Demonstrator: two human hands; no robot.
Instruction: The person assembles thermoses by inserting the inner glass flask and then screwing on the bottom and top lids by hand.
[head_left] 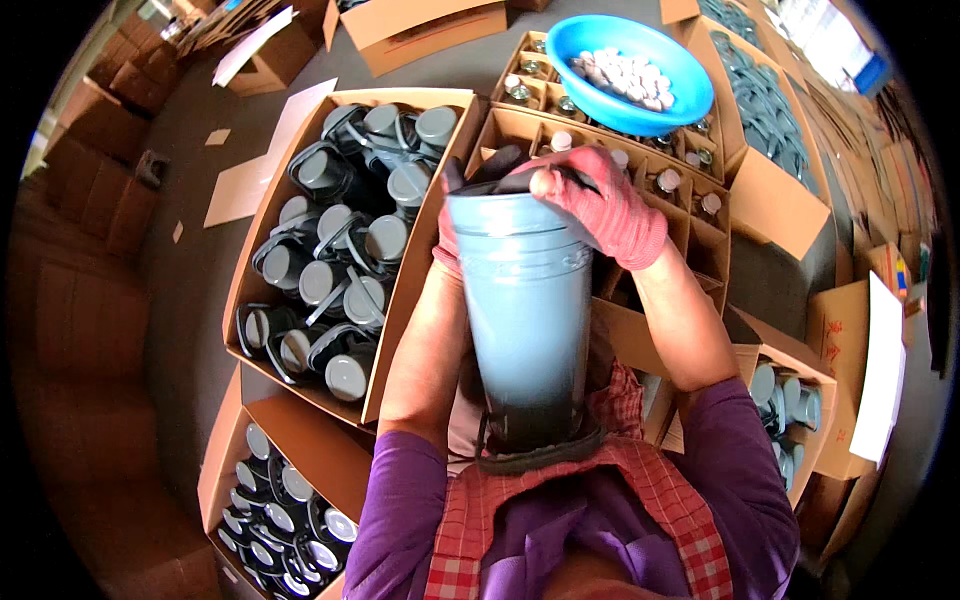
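In front of my chest I hold a tall flask shell (530, 290), blue-grey at the far end and fading to black at the near end. Ridged rings run around its far end. My right hand (610, 210), in a pink-red knit glove, is closed over the right side of the far rim, thumb on top. My left hand (450, 235), gloved too, grips the left side of that rim; the shell hides much of it. Dark material shows at the rim between the hands; what it is I cannot make out. Close to my apron lies the dark near end.
At left a carton (255, 215) holds several grey-and-black handled parts; below it another (212, 475) holds dark cup-like pieces. Ahead, a divided carton (715, 240) holds capped glass bottles. A blue basin (640, 122) carries small pale pieces. Blue-grey parts (770, 110) fill a carton at right.
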